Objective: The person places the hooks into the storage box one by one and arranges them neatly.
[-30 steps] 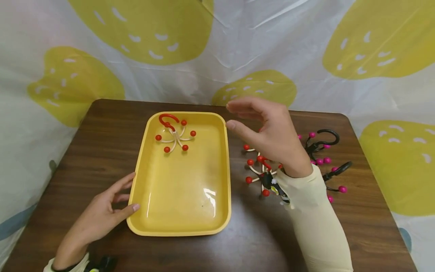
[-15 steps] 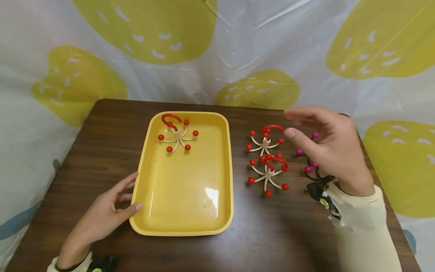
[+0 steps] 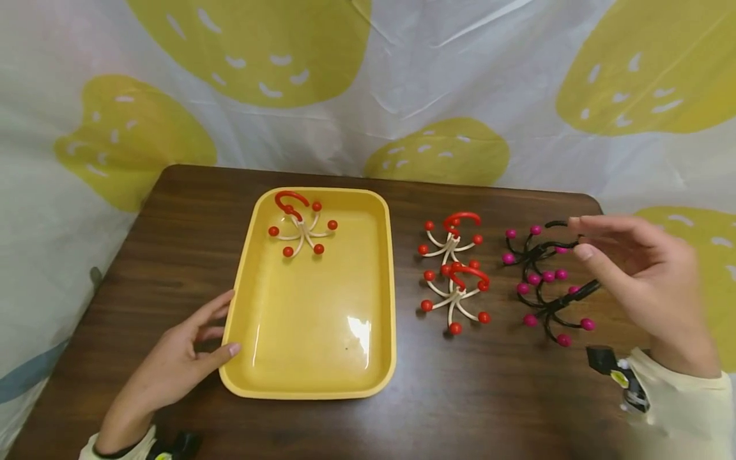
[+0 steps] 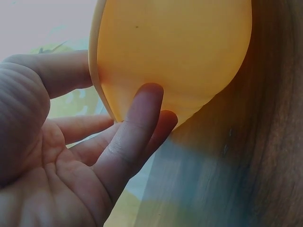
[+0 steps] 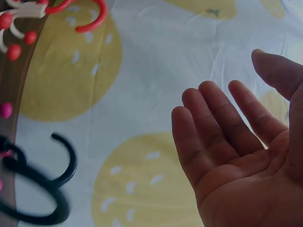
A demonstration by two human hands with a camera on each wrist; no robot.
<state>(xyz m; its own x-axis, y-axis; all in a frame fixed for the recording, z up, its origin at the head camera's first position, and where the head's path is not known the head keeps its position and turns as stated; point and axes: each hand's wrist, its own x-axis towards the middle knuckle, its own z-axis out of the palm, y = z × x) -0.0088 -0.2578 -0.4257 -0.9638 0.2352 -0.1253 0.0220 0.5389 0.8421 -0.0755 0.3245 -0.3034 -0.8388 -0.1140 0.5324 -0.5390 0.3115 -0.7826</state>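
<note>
Left hand: pinching the rectangular yellow plastic tray.
Right hand: loosely spread, holding nothing!
Black, pink-balled plastic hook: just left of those fingertips; likely light, stiff, best grabbed by its curved top.

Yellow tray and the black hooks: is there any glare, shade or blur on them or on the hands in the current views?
Head view: white glare at the lower right of the yellow tray's floor; left wrist view: upper left corner washed out, left hand shaded; right wrist view: the lower black hook soft, right hand dim against brighter cloth.
</note>
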